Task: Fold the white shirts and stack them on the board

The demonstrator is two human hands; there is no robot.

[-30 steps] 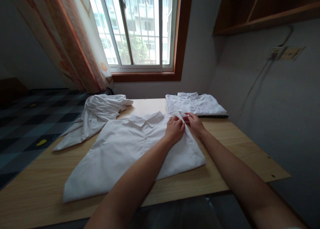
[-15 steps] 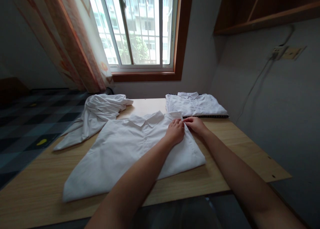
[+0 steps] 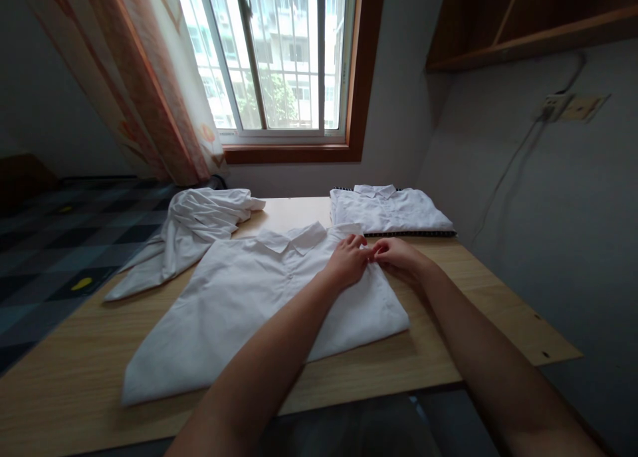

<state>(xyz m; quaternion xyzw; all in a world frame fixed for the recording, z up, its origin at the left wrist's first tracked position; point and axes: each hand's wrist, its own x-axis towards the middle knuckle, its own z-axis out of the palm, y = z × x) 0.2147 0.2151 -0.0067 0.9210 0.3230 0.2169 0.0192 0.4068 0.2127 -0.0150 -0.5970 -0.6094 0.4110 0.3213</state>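
Observation:
A white collared shirt (image 3: 239,304) lies front up on the wooden table, its collar toward the window and its body spread toward me. My left hand (image 3: 347,261) rests on the shirt's right shoulder area, palm down with fingers apart. Right beside it, my right hand (image 3: 393,252) pinches the shirt's right edge between thumb and fingers, close to the left hand's fingertips. The bit of cloth inside that pinch is mostly hidden.
A crumpled white garment (image 3: 199,228) lies at the table's (image 3: 433,351) back left. Folded white shirts (image 3: 393,208) sit on a dark patterned piece at the back right. A checkered bed (image 3: 60,244) adjoins on the left; a wooden shelf (image 3: 538,32) hangs upper right.
My right hand has slid a little toward me along the shirt's right edge. My left hand has shifted slightly the same way, its fingers more spread.

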